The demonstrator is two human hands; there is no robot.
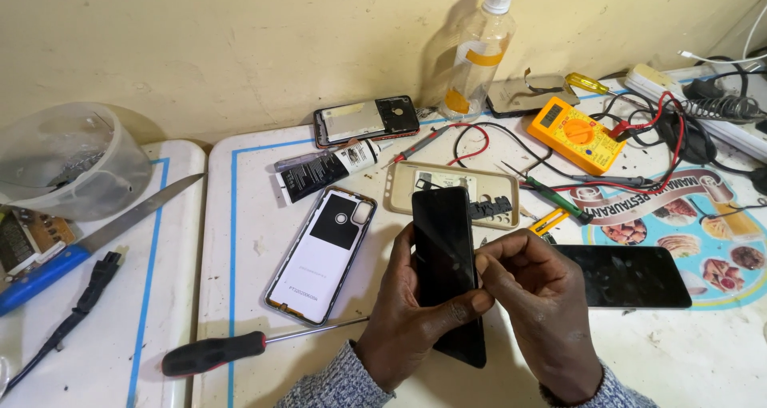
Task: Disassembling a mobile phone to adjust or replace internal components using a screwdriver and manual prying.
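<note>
I see the left hand (407, 312) wrapped around a black phone (446, 256), held upright above the tabletop (256, 240). Right hand (535, 296) pinches its right edge; red-handled screwdriver (240, 350) lies nearby.

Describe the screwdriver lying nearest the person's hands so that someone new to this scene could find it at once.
Start at the white table with the blue border line, then look at its near edge, left of the left hand. The screwdriver lies there almost flat across, black handle with a red collar, unlike the yellow-handled screwdriver by the wall.
</note>
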